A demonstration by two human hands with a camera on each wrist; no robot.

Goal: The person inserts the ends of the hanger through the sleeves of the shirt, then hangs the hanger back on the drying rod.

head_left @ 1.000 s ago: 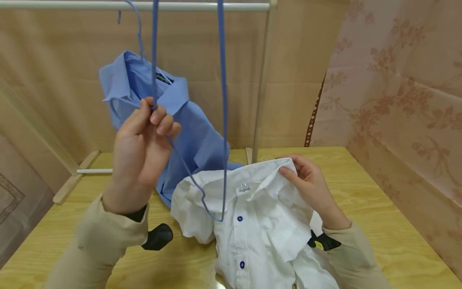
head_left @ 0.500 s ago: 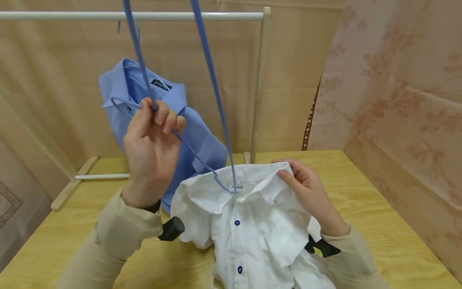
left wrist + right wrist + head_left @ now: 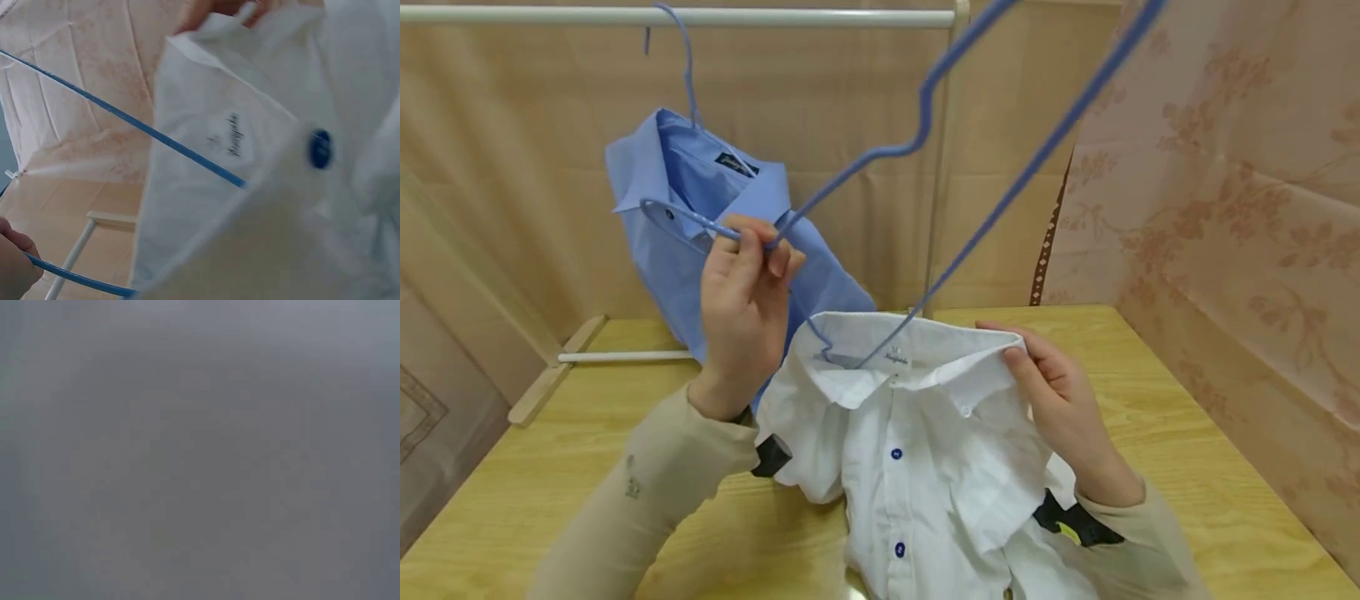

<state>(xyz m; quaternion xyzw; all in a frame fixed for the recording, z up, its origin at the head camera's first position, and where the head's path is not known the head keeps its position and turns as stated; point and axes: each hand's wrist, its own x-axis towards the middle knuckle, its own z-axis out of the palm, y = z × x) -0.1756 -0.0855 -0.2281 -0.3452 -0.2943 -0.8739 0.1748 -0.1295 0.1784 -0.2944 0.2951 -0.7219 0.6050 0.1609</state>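
My left hand pinches a blue hanger near its hook, in front of the hung shirt. One end of the hanger dips inside the collar of a white shirt with dark blue buttons; the other end rises out of the head view at the top. My right hand grips the shirt's collar at its right corner, fingers behind the cloth and thumb in front. In the left wrist view, the hanger runs down behind the near edge of the white collar, beside the label. The right wrist view is only a grey blur.
A light blue shirt hangs on another blue hanger from a white rail at the back left. The rack's wooden foot stands on the wooden table. Patterned cloth covers the right side.
My left hand has moved right, and the hanger has swung so its upper part leans right. Its lower end has gone from in front of the white shirt into the collar.
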